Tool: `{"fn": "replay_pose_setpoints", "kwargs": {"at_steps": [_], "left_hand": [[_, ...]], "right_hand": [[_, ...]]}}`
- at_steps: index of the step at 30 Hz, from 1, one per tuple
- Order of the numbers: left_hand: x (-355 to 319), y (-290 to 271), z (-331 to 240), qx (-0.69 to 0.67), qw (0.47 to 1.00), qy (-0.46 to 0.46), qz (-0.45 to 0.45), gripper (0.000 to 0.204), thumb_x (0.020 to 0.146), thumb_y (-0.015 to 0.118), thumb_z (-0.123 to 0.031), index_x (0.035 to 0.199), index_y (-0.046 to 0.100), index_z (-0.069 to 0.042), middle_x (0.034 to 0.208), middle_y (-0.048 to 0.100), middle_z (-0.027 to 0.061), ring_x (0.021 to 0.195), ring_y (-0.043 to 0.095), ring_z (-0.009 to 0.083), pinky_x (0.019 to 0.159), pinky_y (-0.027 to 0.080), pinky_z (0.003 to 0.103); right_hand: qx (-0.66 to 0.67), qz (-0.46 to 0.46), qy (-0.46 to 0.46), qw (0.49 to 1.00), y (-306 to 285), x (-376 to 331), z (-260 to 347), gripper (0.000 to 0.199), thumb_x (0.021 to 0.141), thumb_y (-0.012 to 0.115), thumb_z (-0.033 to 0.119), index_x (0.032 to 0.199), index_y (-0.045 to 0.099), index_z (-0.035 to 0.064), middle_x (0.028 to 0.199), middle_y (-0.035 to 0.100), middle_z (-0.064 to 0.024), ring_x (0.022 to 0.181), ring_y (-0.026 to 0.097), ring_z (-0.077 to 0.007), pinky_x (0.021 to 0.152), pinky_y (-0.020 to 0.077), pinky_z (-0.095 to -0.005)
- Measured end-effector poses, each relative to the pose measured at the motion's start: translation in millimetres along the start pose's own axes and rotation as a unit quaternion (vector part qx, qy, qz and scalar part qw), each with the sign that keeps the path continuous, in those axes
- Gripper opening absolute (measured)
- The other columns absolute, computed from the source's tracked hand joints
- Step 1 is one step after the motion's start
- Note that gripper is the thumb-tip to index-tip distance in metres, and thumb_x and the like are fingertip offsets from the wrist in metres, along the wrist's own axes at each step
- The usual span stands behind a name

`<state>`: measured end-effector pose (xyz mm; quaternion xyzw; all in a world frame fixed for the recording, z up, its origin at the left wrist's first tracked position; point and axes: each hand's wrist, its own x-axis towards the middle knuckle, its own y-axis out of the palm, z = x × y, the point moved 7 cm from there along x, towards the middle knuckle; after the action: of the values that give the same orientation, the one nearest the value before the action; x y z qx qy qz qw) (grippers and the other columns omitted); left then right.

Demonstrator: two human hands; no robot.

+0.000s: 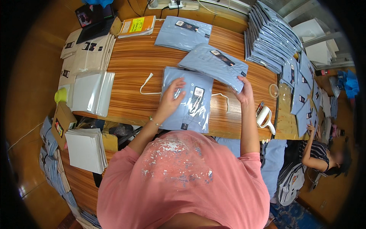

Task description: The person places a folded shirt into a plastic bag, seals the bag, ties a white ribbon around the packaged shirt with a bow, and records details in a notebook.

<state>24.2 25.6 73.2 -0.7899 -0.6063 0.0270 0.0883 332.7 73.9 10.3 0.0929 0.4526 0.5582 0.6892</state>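
Note:
A folded light-blue shirt in a clear plastic bag (179, 114) lies flat on the wooden table, a dark tag with a white label on it. My left hand (173, 95) rests over its left side, fingers apart and not wrapped round anything. Beyond it, a second bagged blue shirt (202, 59) is tilted, its right corner pinched between the thumb and fingers of my right hand (245, 89). Its near edge overlaps the top of the first bag. Another bagged blue shirt (171, 34) lies farther back. White strips (146, 86) stick out on both sides of the nearest bag.
A tall stack of bagged blue shirts (267, 38) stands at the back right. A lint roller (264, 116) and a tape ring (273, 90) lie at right. Clear bags (91, 91), cream garments (91, 51) and a laptop (95, 23) are at left. Another person (316, 152) works at far right.

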Motion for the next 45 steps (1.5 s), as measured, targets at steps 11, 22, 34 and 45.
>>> {"fn": "replay_pose_setpoints", "kwargs": {"at_steps": [11, 22, 34, 45], "left_hand": [[39.3, 120.3, 31.2, -0.523, 0.784, -0.317, 0.106, 0.045, 0.093, 0.052, -0.029, 0.127, 0.040, -0.001, 0.118, 0.054, 0.0131, 0.108, 0.055, 0.0229, 0.091, 0.048, 0.036], [45.2, 61.9, 8.6, -0.334, 0.906, -0.225, 0.128, 0.065, 0.080, 0.065, -0.007, 0.135, 0.031, -0.002, 0.123, 0.049, 0.0146, 0.112, 0.052, 0.0217, 0.093, 0.046, 0.034], [-63.2, -45.3, 55.3, -0.177, 0.959, -0.220, -0.018, 0.051, 0.094, 0.050, -0.012, 0.138, 0.027, -0.001, 0.131, 0.043, 0.0116, 0.117, 0.043, 0.0173, 0.099, 0.035, 0.030], [-68.2, -43.2, 80.0, 0.068, 0.992, -0.083, -0.066, 0.054, 0.093, 0.049, -0.018, 0.138, 0.028, 0.003, 0.138, 0.037, 0.0226, 0.129, 0.036, 0.0302, 0.106, 0.026, 0.035]], "right_hand": [[-0.062, -0.033, -0.159, 0.985, 34.0, -88.2, -45.7, 0.049, 0.084, 0.048, 0.013, 0.128, 0.032, -0.0034, 0.114, 0.051, -0.0157, 0.097, 0.059, -0.0286, 0.085, 0.0534, -0.0471], [-0.044, 0.046, 0.011, 0.998, -25.8, -32.5, -25.7, 0.054, 0.094, 0.043, 0.038, 0.128, 0.037, -0.0033, 0.111, 0.057, -0.0180, 0.099, 0.059, -0.0240, 0.087, 0.0502, -0.0341], [-0.406, 0.032, 0.025, 0.913, 36.9, -106.2, -109.2, 0.046, 0.086, 0.054, 0.005, 0.130, 0.040, 0.0093, 0.083, 0.059, -0.0031, 0.068, 0.057, -0.0086, 0.051, 0.0480, -0.0214], [-0.510, 0.032, -0.004, 0.860, 22.1, -93.2, -109.2, 0.043, 0.087, 0.058, 0.011, 0.128, 0.045, 0.0071, 0.078, 0.056, -0.0037, 0.064, 0.056, -0.0080, 0.045, 0.0463, -0.0217]]}}
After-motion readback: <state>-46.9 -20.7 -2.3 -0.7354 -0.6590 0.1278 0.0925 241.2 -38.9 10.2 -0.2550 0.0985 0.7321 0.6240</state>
